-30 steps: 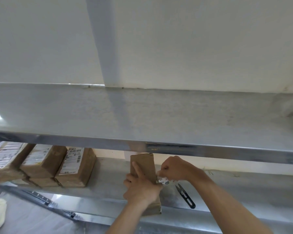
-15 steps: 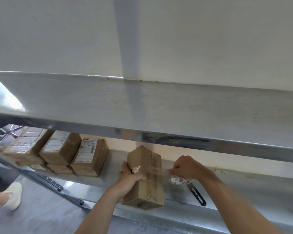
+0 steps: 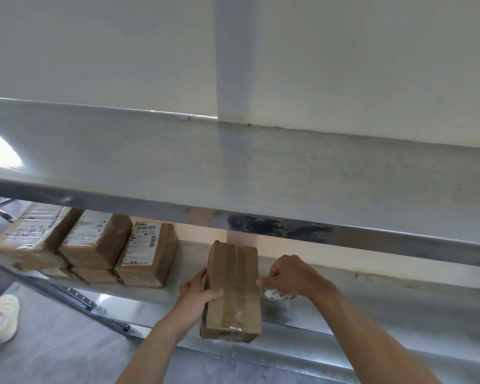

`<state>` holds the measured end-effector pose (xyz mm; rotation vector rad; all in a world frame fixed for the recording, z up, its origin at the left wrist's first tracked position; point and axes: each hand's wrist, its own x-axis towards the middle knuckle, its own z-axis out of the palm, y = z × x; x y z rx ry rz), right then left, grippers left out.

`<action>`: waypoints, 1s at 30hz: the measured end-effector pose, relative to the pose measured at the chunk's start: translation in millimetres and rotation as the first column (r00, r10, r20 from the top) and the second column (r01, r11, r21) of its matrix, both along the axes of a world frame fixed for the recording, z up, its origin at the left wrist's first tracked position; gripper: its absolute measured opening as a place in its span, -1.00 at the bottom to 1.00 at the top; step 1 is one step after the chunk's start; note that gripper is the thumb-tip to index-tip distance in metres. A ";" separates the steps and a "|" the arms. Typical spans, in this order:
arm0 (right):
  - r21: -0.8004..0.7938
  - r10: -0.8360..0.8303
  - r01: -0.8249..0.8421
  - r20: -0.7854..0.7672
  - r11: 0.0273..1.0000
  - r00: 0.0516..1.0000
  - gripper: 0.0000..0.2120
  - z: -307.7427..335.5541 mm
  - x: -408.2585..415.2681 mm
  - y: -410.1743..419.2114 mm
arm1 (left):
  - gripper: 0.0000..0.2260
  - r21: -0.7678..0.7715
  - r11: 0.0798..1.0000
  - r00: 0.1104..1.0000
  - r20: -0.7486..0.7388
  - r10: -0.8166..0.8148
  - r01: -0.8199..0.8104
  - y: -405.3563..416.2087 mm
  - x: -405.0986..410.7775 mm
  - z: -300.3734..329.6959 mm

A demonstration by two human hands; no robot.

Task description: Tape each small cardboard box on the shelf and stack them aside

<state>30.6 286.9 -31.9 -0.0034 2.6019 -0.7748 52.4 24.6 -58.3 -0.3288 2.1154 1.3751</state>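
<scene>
A small brown cardboard box (image 3: 233, 289) lies lengthwise on the lower metal shelf (image 3: 372, 306), with clear tape running along its top. My left hand (image 3: 197, 293) grips its left side, thumb on top. My right hand (image 3: 288, 274) is closed at the box's right edge, over a roll of clear tape (image 3: 277, 295) that shows just below the fist. To the left, a stack of taped boxes with white labels (image 3: 147, 253) sits on the same shelf.
An upper metal shelf (image 3: 233, 167) overhangs the work area and hides the back of the lower one. A white wall stands behind. At the far left, a person's light shoe (image 3: 4, 317) is on the grey floor.
The box has gone from upright to lying flat, turned lengthwise. My left hand shifted to its left side. My right hand came against its right edge. The black snips are out of sight now.
</scene>
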 end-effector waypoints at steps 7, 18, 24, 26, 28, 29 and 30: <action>-0.081 -0.020 0.021 0.005 0.996 1.000 -0.48 -7.5 2.4 -17.6 | -0.38 -0.532 0.845 0.927 -0.288 -0.243 0.056 39.2 10.5 26.6; -0.214 -0.001 0.014 0.064 0.977 0.998 -0.68 -5.0 8.7 -7.7 | 0.26 -0.715 0.688 0.983 -0.011 -0.185 0.121 84.3 9.0 32.0; -0.193 0.002 -0.006 -0.022 0.981 1.000 -0.58 -1.6 10.0 -6.4 | 0.22 -0.695 0.716 0.981 -0.089 -0.172 0.063 82.3 14.1 33.0; -0.189 -0.003 -0.002 -0.024 0.982 1.000 -0.55 -3.9 9.1 -2.9 | 0.19 -0.677 0.735 0.979 -0.121 -0.166 0.041 80.1 13.9 32.6; -0.174 -0.014 0.009 -0.029 0.985 0.999 -0.46 -7.2 7.8 2.1 | 0.17 -0.635 0.773 0.976 -0.157 -0.149 0.016 79.5 13.0 33.0; -0.165 -0.020 0.014 -0.035 0.986 0.999 -0.41 -8.2 7.7 4.4 | 0.16 -0.606 0.795 0.976 -0.171 -0.138 0.006 79.9 12.7 33.5; -0.159 -0.025 0.018 -0.039 0.987 0.999 -0.38 -7.1 7.7 6.5 | 0.15 -0.576 0.817 0.976 -0.178 -0.128 0.002 80.8 12.4 34.1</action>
